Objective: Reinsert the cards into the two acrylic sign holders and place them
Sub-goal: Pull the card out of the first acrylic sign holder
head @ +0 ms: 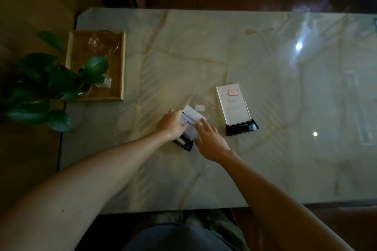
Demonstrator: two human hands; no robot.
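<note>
1. The card (190, 121) lies half inside the near holder (199, 112), mid-table (265, 169).
2. The left hand (172, 123) pinches the card's left edge; the right hand (211, 140) is spread open, with fingertips (203, 121) on the card.
3. Thin paper probably buckles, so push by its edges; the acrylic looks slippery.
4. The far holder (233, 106) already holds its card.

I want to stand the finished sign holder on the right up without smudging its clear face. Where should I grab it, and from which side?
Best taken by the black base, which is the near end of the right sign holder. It lies flat on the table, its clear panel pointing away. Come from the near side, pinch the base across its two ends, and tip it upright. The right hand is nearest.
</note>
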